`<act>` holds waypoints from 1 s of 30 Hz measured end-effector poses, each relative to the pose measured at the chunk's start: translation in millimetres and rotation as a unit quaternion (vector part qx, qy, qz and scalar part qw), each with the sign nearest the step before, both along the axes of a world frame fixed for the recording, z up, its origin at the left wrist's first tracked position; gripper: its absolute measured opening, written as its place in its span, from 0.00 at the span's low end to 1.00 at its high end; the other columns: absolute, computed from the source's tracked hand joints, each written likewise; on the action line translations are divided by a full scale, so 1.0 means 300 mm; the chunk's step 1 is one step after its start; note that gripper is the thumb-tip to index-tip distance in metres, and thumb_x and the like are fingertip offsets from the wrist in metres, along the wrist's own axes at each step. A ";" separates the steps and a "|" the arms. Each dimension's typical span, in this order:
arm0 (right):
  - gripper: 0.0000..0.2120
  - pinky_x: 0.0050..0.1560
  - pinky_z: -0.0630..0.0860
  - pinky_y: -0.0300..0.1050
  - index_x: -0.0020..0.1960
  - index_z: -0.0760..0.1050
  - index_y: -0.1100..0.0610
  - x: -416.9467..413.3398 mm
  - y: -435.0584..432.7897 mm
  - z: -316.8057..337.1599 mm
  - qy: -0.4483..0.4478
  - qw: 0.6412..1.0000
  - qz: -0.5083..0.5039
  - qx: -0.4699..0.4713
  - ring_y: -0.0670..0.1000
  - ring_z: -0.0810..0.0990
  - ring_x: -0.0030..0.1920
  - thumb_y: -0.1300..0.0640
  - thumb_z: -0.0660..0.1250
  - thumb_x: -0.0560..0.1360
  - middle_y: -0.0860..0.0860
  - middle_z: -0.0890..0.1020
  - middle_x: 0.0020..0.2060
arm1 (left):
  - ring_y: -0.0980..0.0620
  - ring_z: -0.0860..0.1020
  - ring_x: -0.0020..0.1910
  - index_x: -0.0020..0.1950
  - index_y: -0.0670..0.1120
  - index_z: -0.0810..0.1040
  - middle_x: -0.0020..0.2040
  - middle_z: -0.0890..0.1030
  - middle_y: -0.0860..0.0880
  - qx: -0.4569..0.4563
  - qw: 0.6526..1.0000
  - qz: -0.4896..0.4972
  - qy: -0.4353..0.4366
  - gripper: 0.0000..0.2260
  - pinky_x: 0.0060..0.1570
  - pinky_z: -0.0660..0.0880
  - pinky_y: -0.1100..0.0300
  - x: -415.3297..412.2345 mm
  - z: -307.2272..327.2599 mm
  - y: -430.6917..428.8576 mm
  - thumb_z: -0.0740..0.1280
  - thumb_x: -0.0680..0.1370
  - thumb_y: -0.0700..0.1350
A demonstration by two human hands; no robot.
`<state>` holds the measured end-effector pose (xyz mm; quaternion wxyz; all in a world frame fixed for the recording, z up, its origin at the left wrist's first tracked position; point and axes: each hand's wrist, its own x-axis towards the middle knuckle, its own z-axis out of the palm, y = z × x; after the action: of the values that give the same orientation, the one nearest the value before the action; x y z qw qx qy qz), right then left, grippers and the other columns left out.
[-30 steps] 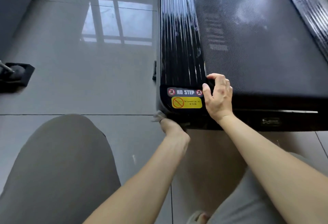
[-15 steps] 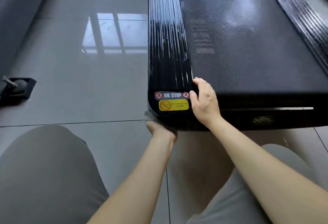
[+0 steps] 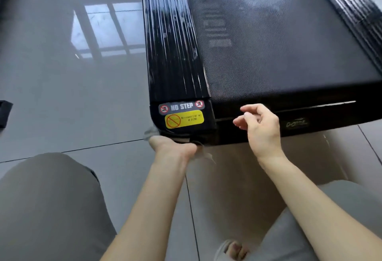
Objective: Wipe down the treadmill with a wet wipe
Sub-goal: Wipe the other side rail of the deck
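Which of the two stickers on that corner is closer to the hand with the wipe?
The yellow sticker: it sits below the grey NO STEP sticker, nearer the left hand holding the wet wipe.

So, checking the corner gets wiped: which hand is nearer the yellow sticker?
Left. The left hand is just below the sticker, holding the wipe; the right hand hangs farther off, to its right.

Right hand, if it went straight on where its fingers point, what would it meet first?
Likely the treadmill's glossy black corner cap bearing the yellow warning sticker; the right hand hovers close, depth unclear.
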<state>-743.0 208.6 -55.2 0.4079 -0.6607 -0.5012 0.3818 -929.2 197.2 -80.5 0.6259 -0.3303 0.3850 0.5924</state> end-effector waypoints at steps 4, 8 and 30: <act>0.08 0.40 0.83 0.49 0.45 0.78 0.60 -0.035 0.041 -0.026 0.036 0.986 0.006 -0.164 0.56 0.85 0.36 0.62 0.61 0.80 0.55 0.84 0.30 | 0.35 0.80 0.62 0.61 0.55 0.85 0.62 0.84 0.43 -0.002 0.997 0.025 0.078 0.25 0.66 0.70 0.31 0.034 -0.086 -0.031 0.56 0.75 0.62; 0.11 0.38 0.78 0.47 0.42 0.77 0.62 0.030 0.048 -0.068 -0.055 0.949 0.101 -0.292 0.57 0.83 0.31 0.60 0.59 0.77 0.56 0.84 0.29 | 0.41 0.82 0.57 0.58 0.54 0.84 0.54 0.86 0.45 -0.066 0.994 0.059 0.062 0.27 0.65 0.75 0.46 0.147 -0.116 -0.022 0.52 0.79 0.68; 0.14 0.31 0.83 0.48 0.42 0.78 0.65 -0.300 -0.103 -0.211 0.326 0.834 -0.019 -0.445 0.56 0.84 0.31 0.74 0.57 0.79 0.59 0.84 0.31 | 0.48 0.83 0.51 0.58 0.46 0.78 0.53 0.84 0.46 -0.035 0.597 -0.643 0.478 0.15 0.50 0.79 0.52 -0.089 0.004 -0.138 0.61 0.79 0.53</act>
<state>-833.0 177.7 -118.6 0.2165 -0.6178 -0.1024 0.7489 -955.8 155.7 -79.4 0.5589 0.3119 0.7623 0.0957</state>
